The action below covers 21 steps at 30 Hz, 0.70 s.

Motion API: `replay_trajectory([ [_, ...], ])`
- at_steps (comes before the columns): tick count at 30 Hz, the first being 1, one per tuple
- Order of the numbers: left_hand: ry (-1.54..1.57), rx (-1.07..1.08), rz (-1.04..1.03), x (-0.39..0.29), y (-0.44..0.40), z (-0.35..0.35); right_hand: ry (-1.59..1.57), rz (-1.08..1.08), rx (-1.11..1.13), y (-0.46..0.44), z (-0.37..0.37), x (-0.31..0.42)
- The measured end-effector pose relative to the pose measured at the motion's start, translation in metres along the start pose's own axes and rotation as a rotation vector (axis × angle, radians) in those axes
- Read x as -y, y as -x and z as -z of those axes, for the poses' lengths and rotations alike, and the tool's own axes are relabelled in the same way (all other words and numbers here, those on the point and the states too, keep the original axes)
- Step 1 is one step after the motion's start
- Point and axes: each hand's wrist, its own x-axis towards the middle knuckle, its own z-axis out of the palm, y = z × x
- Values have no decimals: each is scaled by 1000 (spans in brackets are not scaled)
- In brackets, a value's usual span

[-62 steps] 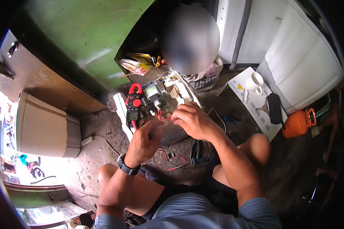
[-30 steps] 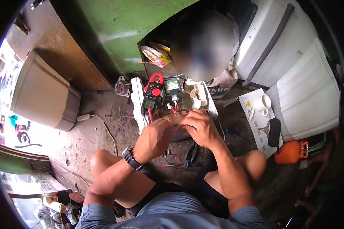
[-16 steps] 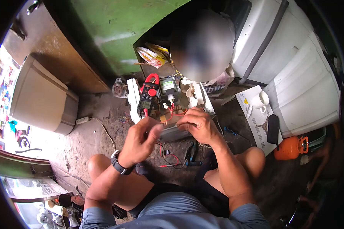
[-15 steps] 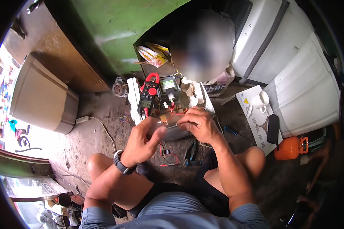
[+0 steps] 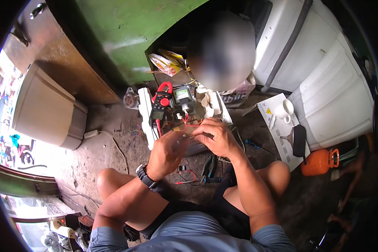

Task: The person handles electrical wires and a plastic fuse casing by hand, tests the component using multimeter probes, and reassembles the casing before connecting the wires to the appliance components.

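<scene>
My left hand [image 5: 168,153], with a black wristwatch [image 5: 145,176], is bent in close to the right fingertips; its fingers are smeared by motion, so their grip cannot be told. The fingers of my right hand [image 5: 218,138] pinch together at the end of a thin red wire [image 5: 193,124], whose tip is mostly hidden. The red wires run from a white plug on a dark boxy part with a green-and-white label [image 5: 182,95]. Left of it lies a red and black clamp meter [image 5: 161,103], a red test lead [image 5: 158,127] plugged into its lower end.
On the floor before me lie pliers [image 5: 209,168] and a red probe [image 5: 185,182]. To the right are a white panel [image 5: 277,134] with a white cup [image 5: 284,109], and an orange gas canister [image 5: 319,163]. A white extension socket [image 5: 91,134] lies to the left.
My left hand has moved right and turned, its fingers closing in on the right fingertips. My right hand stays pinched, almost in place. The meter's display reading has changed.
</scene>
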Motion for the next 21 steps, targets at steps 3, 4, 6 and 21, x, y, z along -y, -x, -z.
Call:
replay_trajectory([
  [3, -68, -32, -112, -3, -3, -1, -18, -3, -2, 1, 0, -2],
  [4, -74, -46, -112, -4, -4, -2, -25, -4, 3, 1, 0, -2],
  [6, -82, -59, -112, -4, -4, -3, -27, 5, -18, 0, -1, 1],
  [21, -323, -24, -221, 2, -9, 0, -9, 21, 36, 2, 0, -5],
])
